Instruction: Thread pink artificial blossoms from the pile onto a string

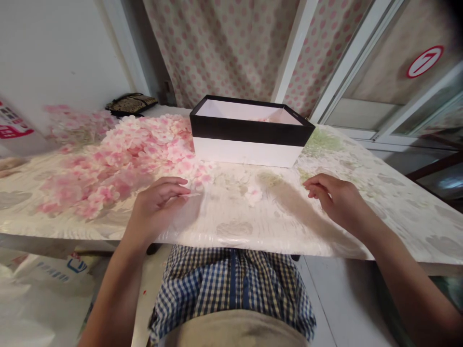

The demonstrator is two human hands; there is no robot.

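Over the front of the table, my left hand [157,205] is closed, fingers curled toward the thumb; a pale, thin bit shows at its fingertips, too faint to name. My right hand [331,193] is closed in a loose pinch farther right, and whatever is in it is too small to tell. Between the hands, one pale pink blossom [253,194] lies on the cloth. A big heap of pink and white blossoms [144,149] spreads left of a black-and-white open box [249,144], which has some pink pieces inside.
Green pieces [323,140] lie right of the box. A dark patterned pouch [130,103] rests at the back left. Part of another person's hand [10,165] shows at the left edge. The patterned tablecloth [235,229] reaches the front edge, with white bags [47,289] below left.
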